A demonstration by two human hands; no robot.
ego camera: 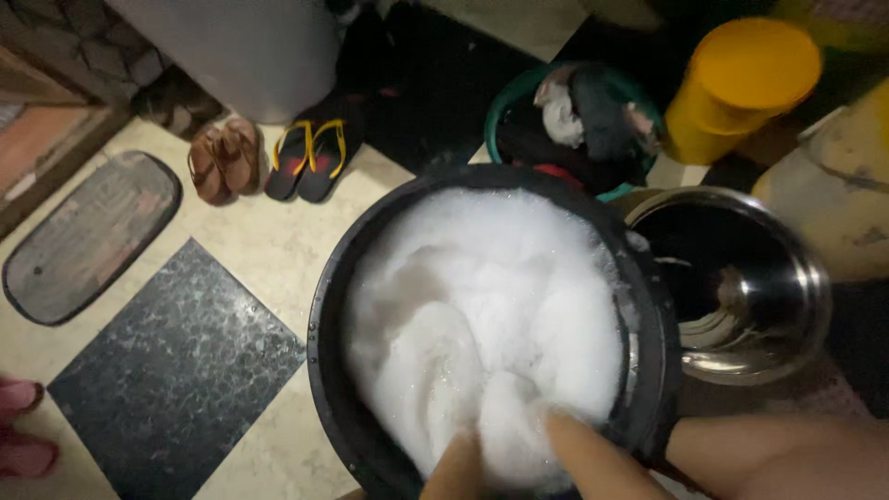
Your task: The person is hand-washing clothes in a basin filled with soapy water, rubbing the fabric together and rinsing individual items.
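I see both hands plunged into a black tub (pixel 326 319) of white foam (pixel 486 315) on the floor — left hand (pixel 456 466), right hand (pixel 579 456). Suds bury the fingers, so I can't tell their grip — steel basin (pixel 741 282) just beside.

Both forearms angle downward, left hand (pixel 460 454) and right hand (pixel 565 443) hidden, so fingers unreadable.

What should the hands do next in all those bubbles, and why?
Probably lift a little, to bring up whatever they grip. Both the left hand and the right hand are sunk into thick white foam that fills the black tub, so anything under it stays hidden until raised.
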